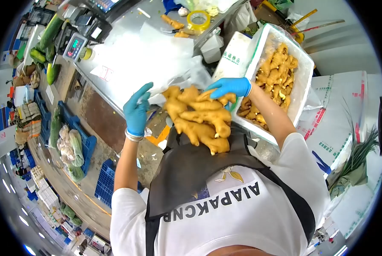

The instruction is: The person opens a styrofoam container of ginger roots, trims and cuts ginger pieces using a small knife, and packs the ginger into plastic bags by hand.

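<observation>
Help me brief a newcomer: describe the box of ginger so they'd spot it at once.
Find the metal table, then look right, just past the gloved right hand. There sits a white rectangular box. What sets it apart from the printed white panels on its right: it is open and heaped with knobbly tan ginger.

A large ginger cluster [197, 115] is just left of the foam box [303, 91], its upper right end in the grip of the blue-gloved right hand [230, 88]. Farther left of the box, the gloved left hand [137, 112] has its fingers parted near the cluster. More ginger [278, 72] lies inside the box. Left of the box's far end, a yellow tape roll [198, 27] rests on the tabletop [129, 22].
</observation>
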A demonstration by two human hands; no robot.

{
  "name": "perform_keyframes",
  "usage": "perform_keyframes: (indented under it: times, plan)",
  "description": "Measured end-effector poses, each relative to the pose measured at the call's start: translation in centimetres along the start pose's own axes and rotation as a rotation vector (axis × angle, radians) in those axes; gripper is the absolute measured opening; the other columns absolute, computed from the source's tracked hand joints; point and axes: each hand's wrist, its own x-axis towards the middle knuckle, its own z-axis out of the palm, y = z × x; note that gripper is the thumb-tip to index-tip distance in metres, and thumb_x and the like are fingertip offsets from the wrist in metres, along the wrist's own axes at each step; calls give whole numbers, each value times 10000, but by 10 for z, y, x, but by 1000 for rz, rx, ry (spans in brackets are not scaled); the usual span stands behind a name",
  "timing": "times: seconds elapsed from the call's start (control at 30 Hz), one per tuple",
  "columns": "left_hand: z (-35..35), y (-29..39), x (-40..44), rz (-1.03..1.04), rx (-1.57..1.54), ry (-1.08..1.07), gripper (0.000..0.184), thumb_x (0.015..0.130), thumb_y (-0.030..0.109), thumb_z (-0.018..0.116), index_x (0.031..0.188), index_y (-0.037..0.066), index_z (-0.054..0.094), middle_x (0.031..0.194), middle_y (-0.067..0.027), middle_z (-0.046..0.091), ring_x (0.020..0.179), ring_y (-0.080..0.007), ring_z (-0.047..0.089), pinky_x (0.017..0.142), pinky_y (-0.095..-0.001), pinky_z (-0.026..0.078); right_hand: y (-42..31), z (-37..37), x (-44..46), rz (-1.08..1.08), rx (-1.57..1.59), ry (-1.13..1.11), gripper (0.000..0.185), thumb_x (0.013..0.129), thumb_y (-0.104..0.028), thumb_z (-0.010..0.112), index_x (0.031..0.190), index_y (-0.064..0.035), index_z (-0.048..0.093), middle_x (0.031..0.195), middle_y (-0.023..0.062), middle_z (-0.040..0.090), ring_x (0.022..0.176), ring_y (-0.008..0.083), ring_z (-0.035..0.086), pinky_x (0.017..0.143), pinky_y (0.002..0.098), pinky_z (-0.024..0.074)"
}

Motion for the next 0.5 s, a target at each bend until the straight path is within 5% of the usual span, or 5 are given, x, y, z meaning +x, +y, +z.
perform_keyframes:
  times: [0.03,0.23,0.5]
  plan:
    - [-10,-12,-10,-4,-115,123,251,984,96,530,1175,18,674,879,-3,660,551,-17,392,510,-183,344,-7,13,11,99,9,-15,553,882,-293,665,1325,16,546,1147,107,644,952,159,618,768,273,533]
    - [-46,-75,5,-48,-153,686,183,987,84,525,1050,-15,666,754,-13,594,587,-50,473,538,-203,374,-70,37,76,238,-87,-222,574,880,-305,662,1353,-9,527,1149,121,627,896,159,629,678,275,568]
    - [-85,-77,-6,-15,-268,338,209,991,54,498,1078,-6,678,799,-15,633,581,-46,467,547,-193,392,-17,30,118,229,130,-160,462,917,-327,609,1256,-14,581,714,36,606,544,103,523,470,225,417]
